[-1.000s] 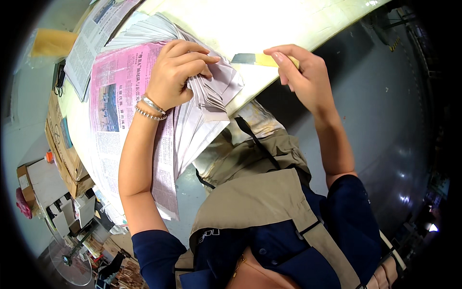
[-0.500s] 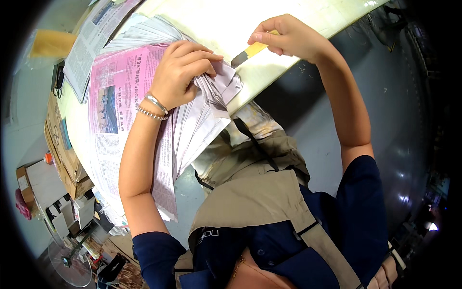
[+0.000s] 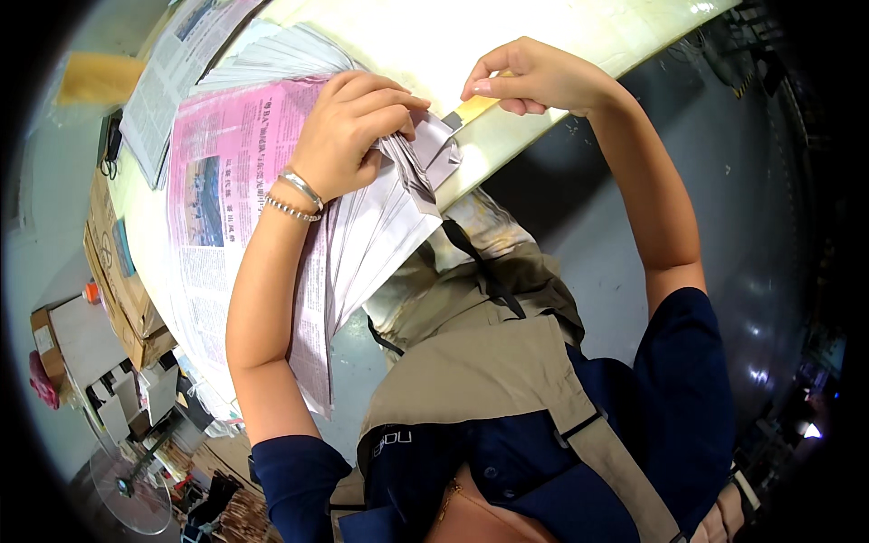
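A fanned stack of newspaper sheets (image 3: 204,136), partly pink, lies on the pale table and overhangs its near edge. My left hand (image 3: 348,136) rests on the stack, its fingers curled around a folded, bunched paper corner (image 3: 415,176) at the right. In my right hand (image 3: 529,80) is a flat scraper (image 3: 474,109) with a yellow handle and a grey blade, gripped between thumb and fingers. The blade's tip meets the folded corner's far edge; part of it is hidden by the paper.
The pale tabletop (image 3: 407,36) stretches behind the papers. More newspapers (image 3: 167,100) lie at the far left. Cardboard boxes (image 3: 122,281) stand left of the table, with a clear fan (image 3: 131,484) lower down. Grey floor (image 3: 597,226) lies to the right.
My right hand has shifted slightly left, bringing the scraper flatter and closer to the paper, with less blade showing. My left hand and the folded corner have moved slightly right.
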`<action>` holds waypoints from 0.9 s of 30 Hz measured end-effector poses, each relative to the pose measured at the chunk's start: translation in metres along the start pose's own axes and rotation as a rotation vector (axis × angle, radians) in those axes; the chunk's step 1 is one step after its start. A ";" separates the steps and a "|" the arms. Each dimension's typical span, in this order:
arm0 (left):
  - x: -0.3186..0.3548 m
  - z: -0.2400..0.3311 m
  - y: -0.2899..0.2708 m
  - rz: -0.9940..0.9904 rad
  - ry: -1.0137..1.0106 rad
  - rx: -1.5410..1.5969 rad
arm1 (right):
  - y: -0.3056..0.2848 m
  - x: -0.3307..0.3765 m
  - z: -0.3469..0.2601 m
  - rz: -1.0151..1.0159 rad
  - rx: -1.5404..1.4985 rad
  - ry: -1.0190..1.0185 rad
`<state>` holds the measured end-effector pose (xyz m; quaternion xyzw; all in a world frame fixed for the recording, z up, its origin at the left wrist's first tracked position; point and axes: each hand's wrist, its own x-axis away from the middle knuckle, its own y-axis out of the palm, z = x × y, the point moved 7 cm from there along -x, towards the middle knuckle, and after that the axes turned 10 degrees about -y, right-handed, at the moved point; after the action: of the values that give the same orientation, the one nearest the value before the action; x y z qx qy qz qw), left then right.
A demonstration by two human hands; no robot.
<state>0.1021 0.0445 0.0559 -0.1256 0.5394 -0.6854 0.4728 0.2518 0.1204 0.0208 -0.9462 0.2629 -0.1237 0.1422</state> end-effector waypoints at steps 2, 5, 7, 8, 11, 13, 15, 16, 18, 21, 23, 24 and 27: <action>-0.001 0.000 0.001 -0.006 0.010 0.000 | 0.001 0.004 0.004 0.007 -0.035 0.002; -0.001 0.000 0.000 -0.002 0.043 -0.017 | 0.004 0.003 0.005 0.034 -0.029 -0.018; 0.000 -0.001 0.001 0.010 0.044 -0.022 | 0.007 0.005 0.004 0.044 -0.071 -0.014; 0.000 -0.002 0.001 0.016 0.044 -0.025 | 0.007 0.005 0.004 0.048 -0.092 -0.013; 0.000 -0.003 0.001 -0.001 0.013 -0.022 | 0.003 0.004 0.004 0.022 -0.016 -0.037; -0.002 -0.001 0.001 -0.012 0.013 -0.022 | 0.001 0.004 0.007 0.022 0.005 -0.026; -0.004 0.000 0.002 -0.023 0.018 -0.023 | 0.003 0.004 0.009 0.043 -0.012 -0.004; -0.004 -0.001 0.003 -0.028 0.020 -0.026 | 0.008 0.003 0.010 0.060 -0.040 0.012; -0.003 -0.002 0.005 -0.027 0.024 -0.025 | 0.013 0.001 0.010 0.077 -0.085 0.052; -0.002 -0.002 0.004 -0.013 0.028 -0.023 | 0.013 0.005 0.009 0.030 -0.082 -0.004; -0.002 -0.001 0.002 0.005 0.036 -0.019 | 0.010 0.008 0.014 0.018 -0.110 0.019; -0.002 0.000 0.001 0.003 0.035 -0.018 | 0.009 0.010 0.016 0.014 -0.123 0.032; -0.003 0.002 0.001 0.004 0.042 -0.019 | 0.022 0.011 0.014 0.083 -0.191 0.068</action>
<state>0.1058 0.0453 0.0571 -0.1146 0.5561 -0.6818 0.4613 0.2551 0.0996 0.0026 -0.9390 0.3172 -0.1241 0.0472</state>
